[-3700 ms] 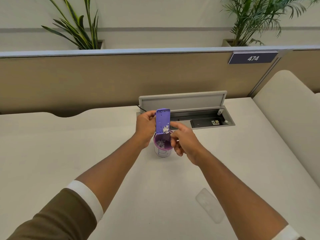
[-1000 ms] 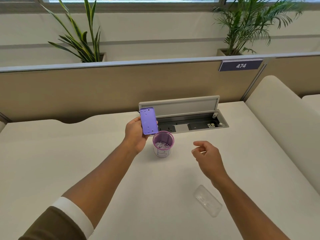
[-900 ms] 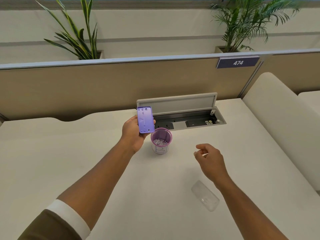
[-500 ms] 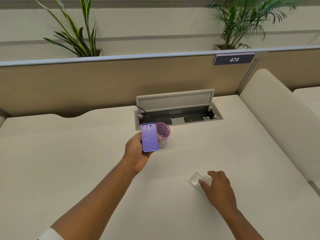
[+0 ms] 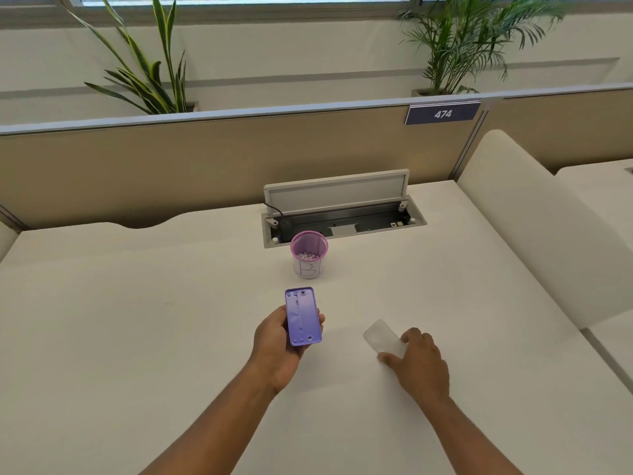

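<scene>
My left hand (image 5: pixel 277 344) holds a flat purple rectangular tray (image 5: pixel 302 316) above the white desk (image 5: pixel 137 320), its hollow face up, thumb and fingers curled round its long edges. A clear plastic lid (image 5: pixel 379 337) lies on the desk to the right. My right hand (image 5: pixel 419 363) sits on the lid's near end, thumb and fingertips closing on its edges. A small purple mesh cup (image 5: pixel 309 255) with white bits inside stands farther back, apart from both hands.
Behind the cup an open cable hatch (image 5: pixel 342 214) with its lid raised is set into the desk. A beige partition (image 5: pixel 205 159) with a "474" sign (image 5: pixel 442 113) closes the back. A rounded cream divider (image 5: pixel 534 228) borders the right side.
My left hand has drawn the purple tray back from the cup toward me. My right hand has dropped to the desk and come onto the clear lid.
</scene>
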### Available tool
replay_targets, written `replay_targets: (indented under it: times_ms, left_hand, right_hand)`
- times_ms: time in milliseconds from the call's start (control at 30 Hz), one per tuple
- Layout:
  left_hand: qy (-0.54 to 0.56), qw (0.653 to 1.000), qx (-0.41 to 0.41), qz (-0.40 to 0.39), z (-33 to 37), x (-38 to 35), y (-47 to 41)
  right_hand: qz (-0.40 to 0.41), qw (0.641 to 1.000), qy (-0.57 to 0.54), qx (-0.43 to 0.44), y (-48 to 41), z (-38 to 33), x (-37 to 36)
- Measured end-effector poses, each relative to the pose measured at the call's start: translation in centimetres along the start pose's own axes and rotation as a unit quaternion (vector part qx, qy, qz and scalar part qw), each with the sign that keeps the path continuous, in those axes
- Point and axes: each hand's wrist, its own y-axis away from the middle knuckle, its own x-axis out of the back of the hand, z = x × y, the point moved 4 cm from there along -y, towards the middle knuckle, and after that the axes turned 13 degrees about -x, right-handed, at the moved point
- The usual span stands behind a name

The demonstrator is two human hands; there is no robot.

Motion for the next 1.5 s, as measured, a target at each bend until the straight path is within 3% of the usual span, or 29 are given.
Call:
replay_targets:
  times_ms: [100, 167, 400, 567, 667, 800, 1033, 1233, 1500]
  left_hand:
    - [0.0, 1.0, 0.003, 0.004, -1.2, 0.8, 1.2]
    - [0.0, 1.0, 0.008, 0.005, -1.8, 1.2, 2.2]
    - [0.015, 1.0, 0.019, -0.001, -2.6, 1.6, 5.0]
    - [0.044, 0.999, 0.016, -0.011, -2.7, 1.7, 6.2]
    - [0.04, 0.999, 0.011, -0.021, -2.7, 1.7, 6.8]
    - [0.045, 0.999, 0.005, -0.027, -2.5, 1.7, 7.4]
    - [0.045, 0.998, -0.002, -0.051, -2.3, 1.4, 8.1]
    - [0.066, 0.996, 0.003, -0.056, -2.4, 1.7, 7.7]
    - [0.077, 0.995, 0.003, -0.064, -2.1, 1.7, 7.6]
  right_hand:
    - [-0.03, 0.999, -0.022, -0.013, 0.0, 0.0, 0.1]
    - [-0.073, 0.991, -0.112, -0.022, 0.2, -0.1, -0.1]
    - [-0.112, 0.911, -0.393, -0.062, 3.3, -2.2, 1.4]
    - [-0.095, 0.862, -0.497, 0.038, 6.9, -5.8, 4.1]
    - [-0.028, 0.873, -0.472, 0.116, 8.8, -7.5, 5.4]
    - [0.124, 0.868, -0.374, 0.303, 11.8, -8.9, 7.0]
    - [0.166, 0.826, -0.235, 0.486, 14.5, -9.5, 5.6]
    - [0.208, 0.809, -0.157, 0.526, 15.4, -9.4, 5.3]
    - [0.193, 0.819, -0.099, 0.532, 16.1, -9.8, 5.1]
